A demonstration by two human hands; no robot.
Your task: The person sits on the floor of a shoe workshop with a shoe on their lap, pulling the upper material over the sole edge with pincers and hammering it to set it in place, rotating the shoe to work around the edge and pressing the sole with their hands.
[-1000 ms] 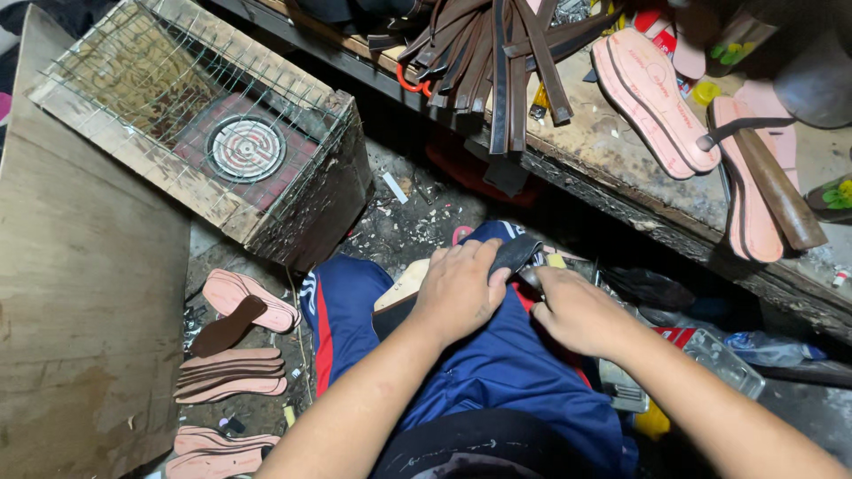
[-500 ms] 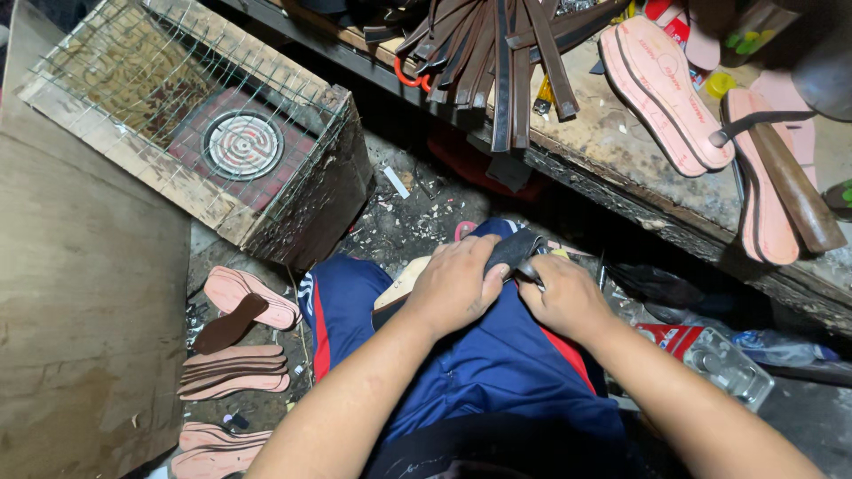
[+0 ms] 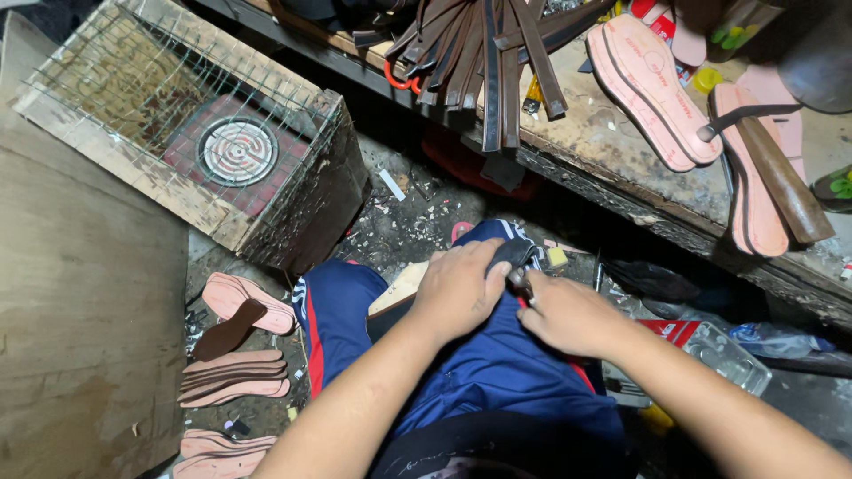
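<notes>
Head view: your two hands have drawn closer together over your lap since a moment ago, so the work on the dark strap piece (image 3: 515,255) goes on. Your left hand (image 3: 459,288) has its fingers clamped over it; your right hand (image 3: 568,312) pinches its end just beside. Far left stands the wire-topped wooden box (image 3: 293,204). On the table (image 3: 621,151) lie pink soles (image 3: 652,84); a red-and-white package (image 3: 672,330) lies right.
</notes>
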